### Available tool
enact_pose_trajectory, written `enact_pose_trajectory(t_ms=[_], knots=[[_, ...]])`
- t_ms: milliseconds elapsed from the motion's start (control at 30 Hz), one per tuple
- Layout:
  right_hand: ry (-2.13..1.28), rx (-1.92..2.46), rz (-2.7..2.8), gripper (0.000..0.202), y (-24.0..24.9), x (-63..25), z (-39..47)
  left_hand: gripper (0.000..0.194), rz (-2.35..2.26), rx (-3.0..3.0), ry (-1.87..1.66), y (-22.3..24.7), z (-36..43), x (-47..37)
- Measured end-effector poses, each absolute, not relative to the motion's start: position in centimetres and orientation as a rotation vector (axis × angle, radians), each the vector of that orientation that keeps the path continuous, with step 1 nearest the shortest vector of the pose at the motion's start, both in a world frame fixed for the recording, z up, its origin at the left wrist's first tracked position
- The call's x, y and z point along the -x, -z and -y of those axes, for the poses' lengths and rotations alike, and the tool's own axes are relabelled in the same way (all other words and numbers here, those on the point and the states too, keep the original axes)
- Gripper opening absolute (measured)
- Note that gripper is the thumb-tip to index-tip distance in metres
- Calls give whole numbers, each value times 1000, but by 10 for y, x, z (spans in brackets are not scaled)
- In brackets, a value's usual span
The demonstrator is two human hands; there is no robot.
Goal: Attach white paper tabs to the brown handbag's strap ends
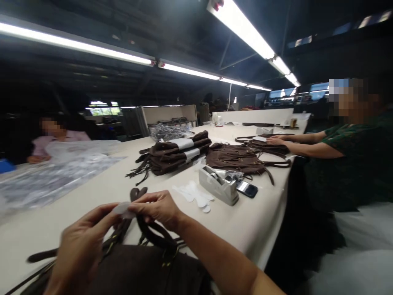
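A dark brown bag (135,270) lies at the near edge of the long white table (264,217), its handles rising toward my hands. My left hand (81,246) and my right hand (158,209) together pinch a small white piece of foam or paper (123,209) around a brown handle strap (150,233). The fingers of both hands close on that white piece. Several more white pieces (195,194) lie on the table just beyond my right hand.
A grey tape dispenser (218,186) and a phone (247,189) sit mid-table. Behind them are stacked brown bags (178,153) and straps (239,159). At the right a person in a green top (346,164) handles straps; at the left another person sits behind clear plastic sheets (55,176).
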State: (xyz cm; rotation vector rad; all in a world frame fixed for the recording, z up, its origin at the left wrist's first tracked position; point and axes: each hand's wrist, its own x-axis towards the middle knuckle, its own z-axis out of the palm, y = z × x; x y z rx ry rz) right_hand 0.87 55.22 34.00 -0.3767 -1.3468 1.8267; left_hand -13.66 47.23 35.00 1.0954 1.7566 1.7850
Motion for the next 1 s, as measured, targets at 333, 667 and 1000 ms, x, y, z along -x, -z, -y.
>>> enact_pose_trajectory(t_ms=[333,667,1000], knots=[[-1646,393,1427,53,-338,-8,-549,52,-1992,-1237,-1680,-369,-461,116],[-1508,402,1545,24,-334,-3,-554,21,-2192,-2211,-1742,-357,-459,98],[-1180,554,1637,7,-326,4,-554,12,-2229,-2601,-1686,-347,-465,96]])
